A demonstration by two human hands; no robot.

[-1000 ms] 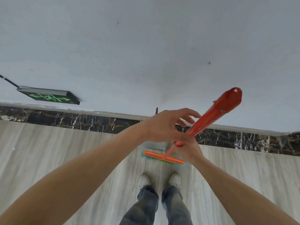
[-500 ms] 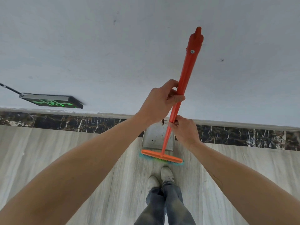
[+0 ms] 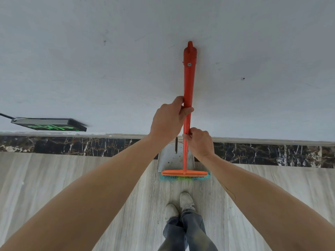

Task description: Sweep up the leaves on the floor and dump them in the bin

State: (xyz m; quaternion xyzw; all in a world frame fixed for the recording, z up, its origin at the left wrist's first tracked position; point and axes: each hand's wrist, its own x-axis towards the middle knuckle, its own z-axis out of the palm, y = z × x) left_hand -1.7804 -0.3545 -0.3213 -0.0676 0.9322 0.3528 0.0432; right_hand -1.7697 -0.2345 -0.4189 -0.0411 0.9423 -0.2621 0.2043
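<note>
A white wall (image 3: 90, 51) is filling the upper view, meeting a pale streaked floor (image 3: 54, 178) at a dark marble skirting (image 3: 90, 145). Left hand (image 3: 167, 120) and right hand (image 3: 199, 142) are both gripping the upright red broom (image 3: 187, 84), its head resting before a metal dustpan (image 3: 168, 160).

Passage at 12 o'clock is blocked by the wall (image 3: 108, 69). The dustpan (image 3: 167, 158) stands against it. Open floor (image 3: 54, 178) is available at 9 and 3 o'clock.

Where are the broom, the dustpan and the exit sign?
broom (image 3: 188, 84): head view, on the red handle.
dustpan (image 3: 169, 158): head view, on the grey pan's inner face.
exit sign (image 3: 49, 125): head view, on its front face.
</note>
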